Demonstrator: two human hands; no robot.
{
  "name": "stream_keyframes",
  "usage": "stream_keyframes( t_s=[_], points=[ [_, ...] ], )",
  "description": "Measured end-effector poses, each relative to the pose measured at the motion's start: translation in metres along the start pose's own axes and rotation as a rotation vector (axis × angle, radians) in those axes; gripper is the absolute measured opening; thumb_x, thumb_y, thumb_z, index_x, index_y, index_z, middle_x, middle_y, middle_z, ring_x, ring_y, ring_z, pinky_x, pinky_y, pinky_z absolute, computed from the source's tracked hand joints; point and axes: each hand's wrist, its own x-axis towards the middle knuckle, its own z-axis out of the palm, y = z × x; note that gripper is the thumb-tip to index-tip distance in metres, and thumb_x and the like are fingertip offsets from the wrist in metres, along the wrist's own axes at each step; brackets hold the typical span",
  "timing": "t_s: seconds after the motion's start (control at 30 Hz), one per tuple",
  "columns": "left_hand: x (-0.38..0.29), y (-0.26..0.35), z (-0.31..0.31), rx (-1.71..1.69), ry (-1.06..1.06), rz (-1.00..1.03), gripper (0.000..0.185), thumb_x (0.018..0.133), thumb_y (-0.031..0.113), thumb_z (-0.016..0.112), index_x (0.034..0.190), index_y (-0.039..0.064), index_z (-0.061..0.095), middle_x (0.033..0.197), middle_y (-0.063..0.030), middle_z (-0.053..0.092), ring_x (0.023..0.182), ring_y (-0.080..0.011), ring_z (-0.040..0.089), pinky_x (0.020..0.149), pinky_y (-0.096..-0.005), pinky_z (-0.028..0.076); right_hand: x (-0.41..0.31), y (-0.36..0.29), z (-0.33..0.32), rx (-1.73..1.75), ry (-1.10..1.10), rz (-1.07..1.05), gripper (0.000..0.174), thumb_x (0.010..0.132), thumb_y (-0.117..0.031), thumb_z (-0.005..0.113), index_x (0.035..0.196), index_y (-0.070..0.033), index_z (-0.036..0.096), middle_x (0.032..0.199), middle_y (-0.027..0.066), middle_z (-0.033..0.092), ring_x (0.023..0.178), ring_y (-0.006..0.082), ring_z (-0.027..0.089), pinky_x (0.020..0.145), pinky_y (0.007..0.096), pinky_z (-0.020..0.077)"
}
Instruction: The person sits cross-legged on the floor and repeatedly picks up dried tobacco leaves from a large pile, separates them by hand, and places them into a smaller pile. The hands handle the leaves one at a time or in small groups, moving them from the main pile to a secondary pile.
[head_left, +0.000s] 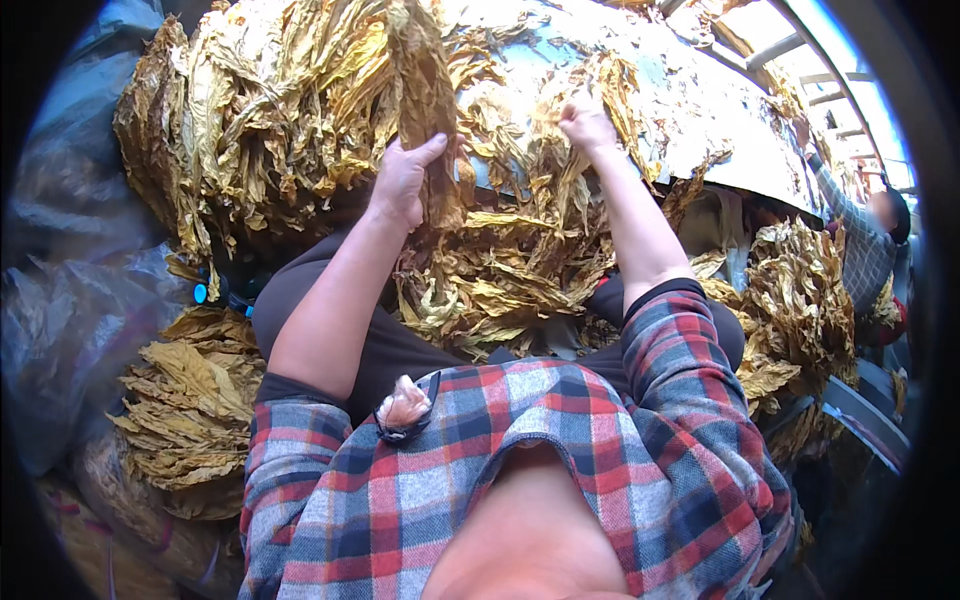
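Observation:
Dried tobacco leaves fill the work surface before me. My left hand (403, 180) is closed around a long brown bundle of dried leaves (427, 82), which stands up past my thumb and hangs below the hand. To the right, my right hand (589, 126) is curled, with its fingertips at some pale yellow leaves (551, 112); what it grips is blurred by glare. A large heap of dried leaves (262, 112) hangs over the near edge at the left. More loose leaves (510, 277) lie in my lap, between my knees.
A pale sheet-covered surface (697, 112) with leaf scraps curves off to the right. Leaf piles stand at lower left (195, 405) and at right (799, 300). Dark plastic sheeting (82, 187) is at far left, near a blue bottle cap (200, 293). Another person (862, 217) reaches toward leaves at far right.

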Motion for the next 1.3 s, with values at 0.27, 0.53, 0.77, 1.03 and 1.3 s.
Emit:
stream_keyframes(
  t_s=[0.27,0.53,0.77,1.03,1.3],
  points=[
    [0.005,0.004,-0.006,0.055,0.055,0.064,0.023,0.084,-0.001,0.046,0.107,-0.003,0.047,0.088,-0.0132,0.062,0.073,-0.0181,0.06,0.069,-0.0303,0.05,-0.013,0.073,-0.102,1.395,0.394,-0.087,0.017,0.082,-0.001,0.06,0.098,-0.007,0.058,0.089,0.0044,0.063,0.074,0.0109,0.06,0.059,0.0206,0.0481],
    [0.001,0.005,0.006,0.098,0.087,0.05,0.021,0.081,-0.001,0.045,0.101,0.0,0.046,0.085,-0.0116,0.059,0.068,-0.0177,0.057,0.063,-0.0295,0.05,-0.061,0.089,-0.065,1.177,0.259,-0.098,0.014,0.083,0.003,0.054,0.092,-0.005,0.062,0.101,0.0071,0.062,0.09,0.0141,0.058,0.082,0.0232,0.0486],
    [0.002,0.002,-0.005,0.099,0.033,0.041,0.022,0.081,0.0,0.046,0.104,0.0,0.045,0.085,-0.0127,0.06,0.068,-0.0161,0.057,0.064,-0.0286,0.049,-0.098,0.025,-0.038,0.248,0.352,-0.615,0.016,0.08,0.005,0.052,0.087,-0.007,0.061,0.112,0.0053,0.06,0.108,0.0237,0.054,0.093,0.0309,0.0439],
    [0.004,0.002,-0.004,0.095,0.051,0.038,0.018,0.084,0.001,0.047,0.102,0.0,0.048,0.084,-0.0121,0.062,0.069,-0.0158,0.058,0.065,-0.0275,0.05,-0.077,0.055,0.018,0.119,0.562,0.096,0.032,0.075,-0.035,0.067,0.089,-0.01,0.053,0.09,0.0092,0.055,0.093,0.0233,0.053,0.081,0.0341,0.0439],
    [0.002,0.002,-0.003,0.116,0.059,0.062,0.019,0.083,0.001,0.047,0.101,-0.001,0.049,0.085,-0.0116,0.062,0.07,-0.016,0.059,0.067,-0.0282,0.05,-0.087,0.087,0.03,0.329,0.513,0.358,0.029,0.069,-0.026,0.06,0.087,-0.003,0.061,0.083,0.0165,0.065,0.08,0.0293,0.062,0.074,0.0332,0.0476]
  ],
)
